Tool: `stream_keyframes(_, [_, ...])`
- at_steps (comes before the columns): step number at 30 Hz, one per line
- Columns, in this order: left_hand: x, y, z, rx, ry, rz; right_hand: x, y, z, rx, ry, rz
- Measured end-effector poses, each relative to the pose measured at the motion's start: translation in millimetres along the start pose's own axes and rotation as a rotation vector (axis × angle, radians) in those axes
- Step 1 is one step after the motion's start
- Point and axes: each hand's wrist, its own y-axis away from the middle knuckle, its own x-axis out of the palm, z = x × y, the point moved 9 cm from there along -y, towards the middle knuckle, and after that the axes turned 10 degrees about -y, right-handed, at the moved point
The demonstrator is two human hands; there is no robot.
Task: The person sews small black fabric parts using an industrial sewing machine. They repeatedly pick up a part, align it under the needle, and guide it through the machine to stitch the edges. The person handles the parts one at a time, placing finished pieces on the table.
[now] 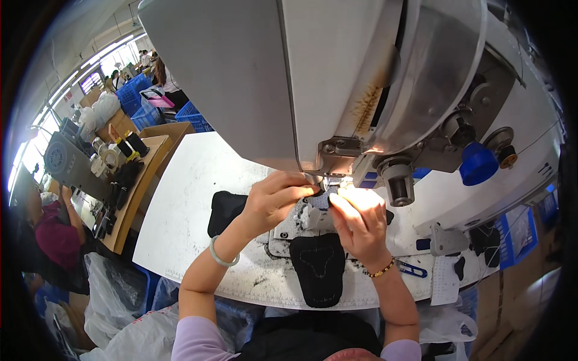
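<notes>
Under the head of a large white sewing machine (241, 78), my two hands pinch a small grey-blue fabric piece with dark edges (321, 199). My left hand (271, 203) grips its left side, fingertips close to the needle area. On the right side, the thumb and fingers of my right hand (361, 221) are closed on the same piece. Nearer to me lies a flat black tongue-shaped piece (317, 274) with pale stitch lines. Another black piece (225, 212) lies beside my left wrist. My fingers and the machine head partly hide the fabric and the needle.
Blue-handled thread snips (413, 270) and a white perforated card (445, 281) lie right of my right wrist. Lint dots the white table (174, 198). Plastic bags (141, 331) crowd below its front edge. Leftward stand a wooden bench (141, 186) with thread spools and another person (59, 234).
</notes>
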Motion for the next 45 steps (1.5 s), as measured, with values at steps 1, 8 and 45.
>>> stream_keyframes(1, [-1, -2, -4, 0.034, -0.033, 0.000, 1, 1, 1, 0.003, 0.012, 0.014])
stream_keyframes(8, [-2, -4, -24, 0.119, -0.158, 0.041, 4, 1, 7, -0.029, 0.018, 0.031])
stream_keyframes(45, [2, 10, -58, 0.237, -0.267, 0.189, -12, 8, 8, -0.199, -0.202, -0.092])
